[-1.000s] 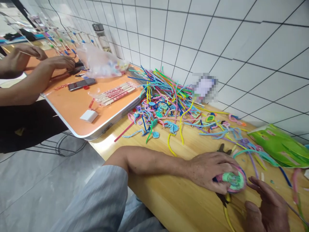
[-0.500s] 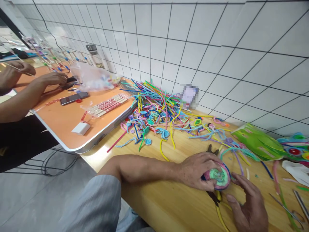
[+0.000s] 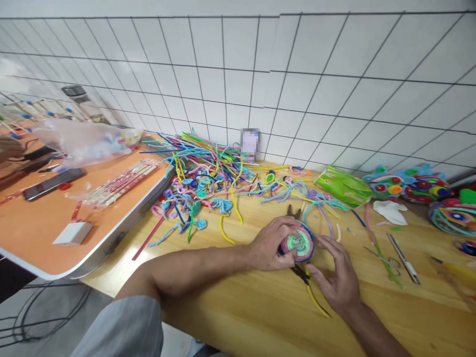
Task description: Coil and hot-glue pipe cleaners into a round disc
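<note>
My left hand (image 3: pixel 266 245) grips a round coil (image 3: pixel 298 243) of fuzzy pipe cleaners, mint green at its centre, then pink, with a dark blue rim. Its fingers wrap the coil's left side, and some fingertips rest on its face. At the coil's right edge is my right hand (image 3: pixel 340 277), thumb and index finger spread apart with nothing visible between them; whether a fingertip touches the rim I cannot tell. Partly hidden beneath the coil, dark pliers (image 3: pixel 300 273) lie on the wooden table (image 3: pixel 238 307), with a curved yellow length (image 3: pixel 318 303) beside them.
Loose pipe cleaners (image 3: pixel 208 183) are heaped toward the wall, where a blurred phone (image 3: pixel 250 145) leans. On the right lie a green packet (image 3: pixel 344 187), scissors (image 3: pixel 386 260), a slim silver tool (image 3: pixel 403 258) and colourful coiled figures (image 3: pixel 394 186). An orange table (image 3: pixel 122 213) adjoins on the left.
The view has swung right, bringing more coiled figures into sight and leaving most of the other person's arms out. My left hand keeps the coil; my right hand's fingers are slightly nearer its rim.
</note>
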Motion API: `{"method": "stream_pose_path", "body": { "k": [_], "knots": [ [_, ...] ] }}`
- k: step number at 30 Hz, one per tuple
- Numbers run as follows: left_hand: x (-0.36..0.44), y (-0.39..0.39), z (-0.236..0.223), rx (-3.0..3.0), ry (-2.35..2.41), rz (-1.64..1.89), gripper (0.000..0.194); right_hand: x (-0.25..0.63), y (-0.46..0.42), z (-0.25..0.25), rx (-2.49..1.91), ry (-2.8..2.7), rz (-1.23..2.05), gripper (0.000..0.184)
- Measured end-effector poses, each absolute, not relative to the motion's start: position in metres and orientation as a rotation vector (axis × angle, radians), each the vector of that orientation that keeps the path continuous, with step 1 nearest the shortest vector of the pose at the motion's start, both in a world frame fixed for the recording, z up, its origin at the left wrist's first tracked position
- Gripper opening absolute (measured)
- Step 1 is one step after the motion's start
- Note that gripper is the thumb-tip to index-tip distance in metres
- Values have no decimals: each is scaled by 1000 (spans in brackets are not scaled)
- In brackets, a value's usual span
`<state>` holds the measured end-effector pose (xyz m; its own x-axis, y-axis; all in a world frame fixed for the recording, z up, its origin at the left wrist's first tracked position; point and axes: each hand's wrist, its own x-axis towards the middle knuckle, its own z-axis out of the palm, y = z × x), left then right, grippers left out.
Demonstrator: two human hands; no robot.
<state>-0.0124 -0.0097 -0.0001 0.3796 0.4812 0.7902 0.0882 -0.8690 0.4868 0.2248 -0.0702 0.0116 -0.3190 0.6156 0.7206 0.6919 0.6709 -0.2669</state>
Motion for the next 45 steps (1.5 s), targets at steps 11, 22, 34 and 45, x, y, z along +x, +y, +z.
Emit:
{"method": "stream_pose_path", "body": {
  "k": [11,22,34,45],
  "knots": [
    [-22,-13,-2,2194,528,1333,46,213,-76,12,-1050,-1947,13,69],
    [-27,-11,9,2332,600,1334,30,216,-77,24,-1011,-1886,0,26],
    [-34,-10,6,2313,698,1276,30,217,-78,17,-979,-1897,91,18],
    [-33,-12,11,2353,671,1258,33,221,-73,19,-989,-1891,122,40]
  ]
}}
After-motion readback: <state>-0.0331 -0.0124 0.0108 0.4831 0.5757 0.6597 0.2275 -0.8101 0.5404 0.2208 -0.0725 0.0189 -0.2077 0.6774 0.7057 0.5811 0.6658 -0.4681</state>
